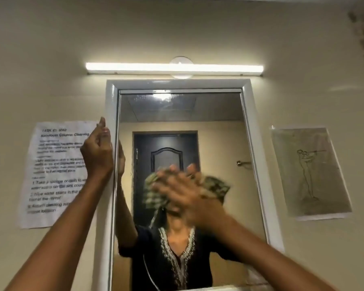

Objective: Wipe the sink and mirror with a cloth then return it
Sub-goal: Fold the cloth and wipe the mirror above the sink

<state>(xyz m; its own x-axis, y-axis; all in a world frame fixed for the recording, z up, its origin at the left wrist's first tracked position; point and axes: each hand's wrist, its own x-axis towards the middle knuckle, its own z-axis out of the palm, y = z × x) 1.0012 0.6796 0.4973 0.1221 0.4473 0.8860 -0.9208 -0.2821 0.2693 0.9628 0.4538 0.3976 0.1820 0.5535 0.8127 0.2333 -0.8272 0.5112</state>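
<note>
The mirror (219,127) in its white frame (110,101) fills the wall's middle. The left hand (97,150) rests against the frame's left edge, fingers loosely curled, holding nothing. The right hand (183,190) (blurred) presses the greenish cloth (215,186) flat on the glass, probably with spread fingers.

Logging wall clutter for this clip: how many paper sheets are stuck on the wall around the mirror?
2. A printed task sheet hangs left of the mirror, partly covered by the left hand. A figure sketch hangs on the right. Nothing below the mirror shows.
</note>
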